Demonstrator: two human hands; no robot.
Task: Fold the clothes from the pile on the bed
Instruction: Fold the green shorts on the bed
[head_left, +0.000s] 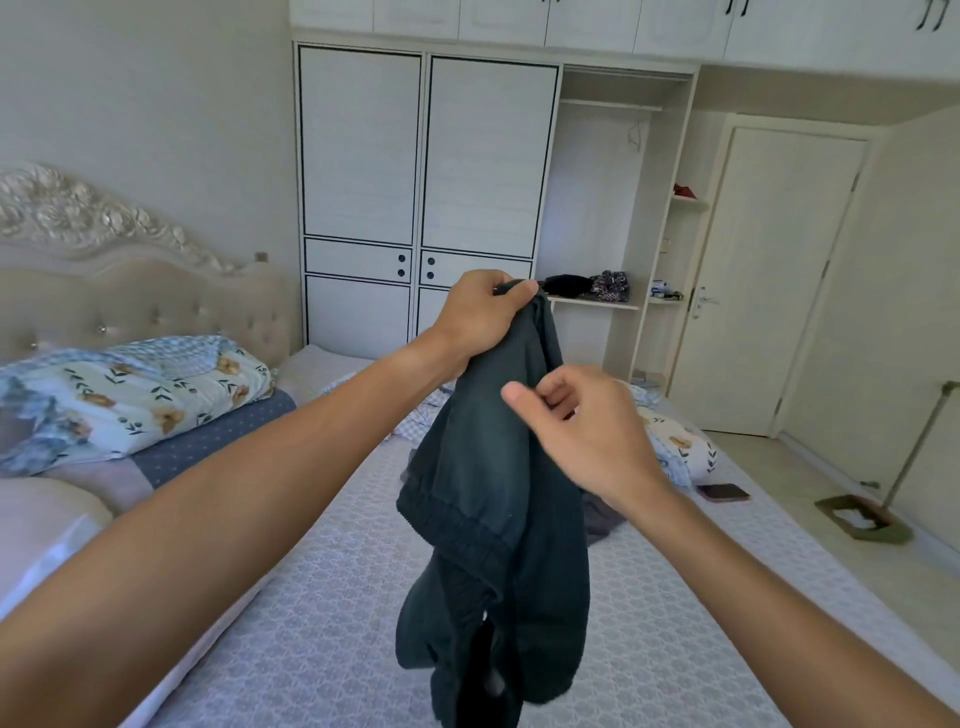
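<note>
— What are we seeing on the left?

— A quilt (140, 395) is lying folded by the headboard (104, 249). Our left hand (478, 317) is gripping the top of the dark trousers (493, 519), fingers curled tight round the cloth.

— And the trousers?

— They are hanging in the air over the bed (311, 597), the waistband drooping halfway down.

— The right hand (582, 431)?

— It is touching the cloth just below the left, fingers bent; whether they are pinching it, we cannot tell. Farther right, a phone (723, 492) is lying at the bed's edge, and a mop (878, 509) is resting on the floor.
</note>
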